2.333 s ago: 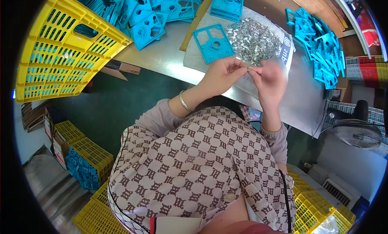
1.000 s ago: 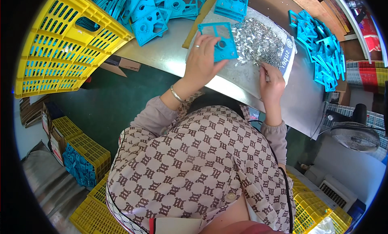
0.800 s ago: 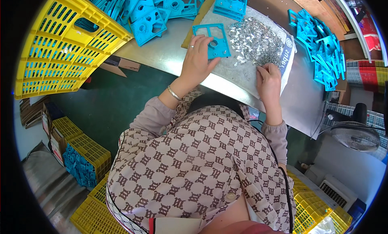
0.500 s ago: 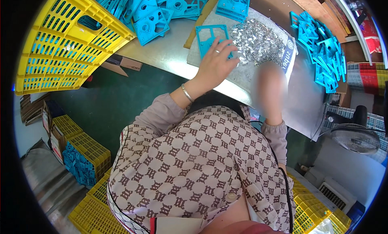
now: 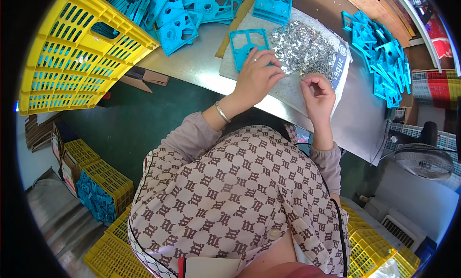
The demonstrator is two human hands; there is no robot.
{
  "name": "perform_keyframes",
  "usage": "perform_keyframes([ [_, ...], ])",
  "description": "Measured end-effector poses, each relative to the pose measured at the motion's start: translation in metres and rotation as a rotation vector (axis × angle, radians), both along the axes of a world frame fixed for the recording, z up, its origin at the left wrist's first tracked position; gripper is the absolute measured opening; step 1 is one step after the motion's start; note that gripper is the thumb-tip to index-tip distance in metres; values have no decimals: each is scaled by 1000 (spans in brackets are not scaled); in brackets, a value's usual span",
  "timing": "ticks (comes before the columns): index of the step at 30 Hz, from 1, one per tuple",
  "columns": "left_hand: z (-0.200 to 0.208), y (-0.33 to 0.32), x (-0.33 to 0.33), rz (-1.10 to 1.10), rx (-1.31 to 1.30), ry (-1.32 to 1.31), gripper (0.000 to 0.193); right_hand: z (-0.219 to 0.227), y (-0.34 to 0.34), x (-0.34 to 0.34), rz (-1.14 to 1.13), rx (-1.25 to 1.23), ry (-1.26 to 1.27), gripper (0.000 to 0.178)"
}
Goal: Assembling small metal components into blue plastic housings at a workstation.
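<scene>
A turquoise plastic frame (image 5: pixel 249 40) lies flat on the pale sheet, partly covered by my left hand (image 5: pixel 258 77). That hand wears a ring and a bracelet; its thumb and forefinger come together beside the frame, and whatever is between them is too small to tell. Just to the right, my right hand (image 5: pixel 319 96) pinches a small metal piece (image 5: pixel 301 75) at the near edge of a heap of small metal parts (image 5: pixel 307 46). The fingertips of both hands point toward each other, a short gap apart.
Stacked turquoise frames (image 5: pixel 272 6) stand beyond the heap. More frames pile up at the far left (image 5: pixel 175 28) and along the right (image 5: pixel 382 57). A yellow crate (image 5: pixel 86 52) rises at the left table edge. A fan (image 5: pixel 422 160) is at the right.
My right hand, blurred by motion before, is now still and pinching near the heap. My left hand has shifted slightly, its thumb and forefinger now lower beside the frame.
</scene>
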State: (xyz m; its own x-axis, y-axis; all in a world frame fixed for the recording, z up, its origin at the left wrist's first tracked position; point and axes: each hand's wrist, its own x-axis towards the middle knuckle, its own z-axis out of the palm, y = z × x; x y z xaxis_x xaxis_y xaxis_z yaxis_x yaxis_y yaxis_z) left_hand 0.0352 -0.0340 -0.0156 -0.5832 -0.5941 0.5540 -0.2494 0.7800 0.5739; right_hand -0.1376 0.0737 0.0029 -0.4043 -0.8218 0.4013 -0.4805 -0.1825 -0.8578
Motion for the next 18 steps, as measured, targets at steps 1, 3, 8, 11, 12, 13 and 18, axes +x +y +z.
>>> perform_keyframes([
  [1,0,0,0,-21,62,33,9,0,-2,2,50,-32,-117,13],
  [3,2,0,0,-41,123,66,10,0,-4,6,102,-63,-235,14],
  [8,14,5,2,-153,292,149,13,8,-8,14,86,-33,-393,21],
  [11,20,9,1,-175,287,156,13,10,-7,15,90,-23,-407,26],
  [12,22,9,2,-174,287,156,13,11,-6,15,90,-22,-407,26],
  [13,24,9,3,-180,289,150,13,13,-5,15,106,-5,-421,27],
  [18,23,7,3,-208,315,133,14,18,-4,10,159,79,-596,29],
])
